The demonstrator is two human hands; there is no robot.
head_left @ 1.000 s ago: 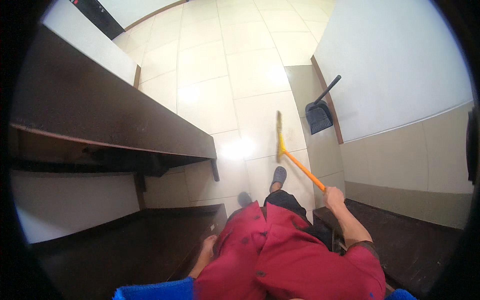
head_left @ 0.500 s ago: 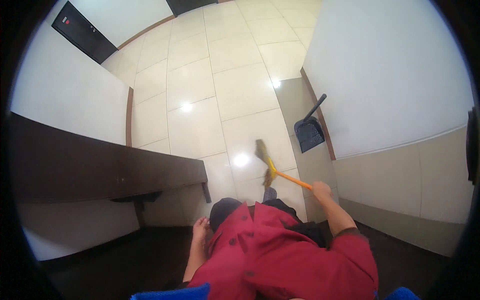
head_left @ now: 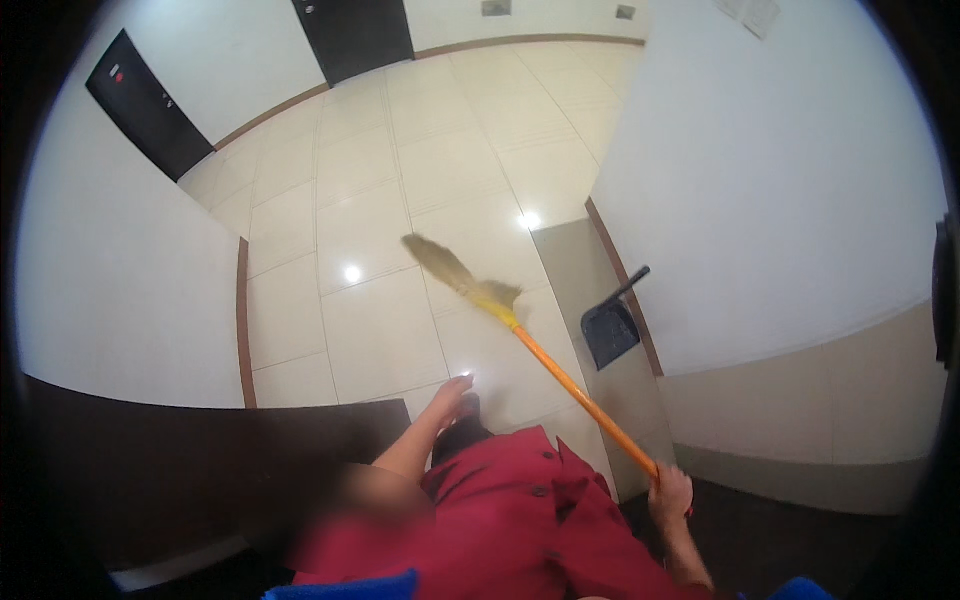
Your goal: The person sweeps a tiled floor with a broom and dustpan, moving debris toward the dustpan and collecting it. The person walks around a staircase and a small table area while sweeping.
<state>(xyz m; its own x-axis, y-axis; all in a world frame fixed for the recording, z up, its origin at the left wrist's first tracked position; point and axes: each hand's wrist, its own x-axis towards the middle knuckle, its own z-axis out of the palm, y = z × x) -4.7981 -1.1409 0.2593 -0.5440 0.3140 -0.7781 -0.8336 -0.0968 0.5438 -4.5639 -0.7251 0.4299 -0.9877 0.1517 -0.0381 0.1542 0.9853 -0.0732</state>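
Observation:
My right hand is closed round the orange handle of a broom, near its upper end. The handle slants forward and left to a yellow collar and a spread of pale, straw-coloured bristles. These bristles are over the tiled floor ahead of me. My left hand is in front of my body, beside the dark bench, its fingers loosely stretched with nothing seen in them. A black dustpan with an upright handle stands by the right wall, apart from both hands.
A dark bench or counter runs along my left. The white right wall has a brown edge near the dustpan. Pale floor tiles stretch ahead to two dark doors, one at the far left and one straight back.
The broom head has swung forward and left, away from my feet. My right hand has come back lower and nearer. My left hand has moved forward and right. The view has tilted up.

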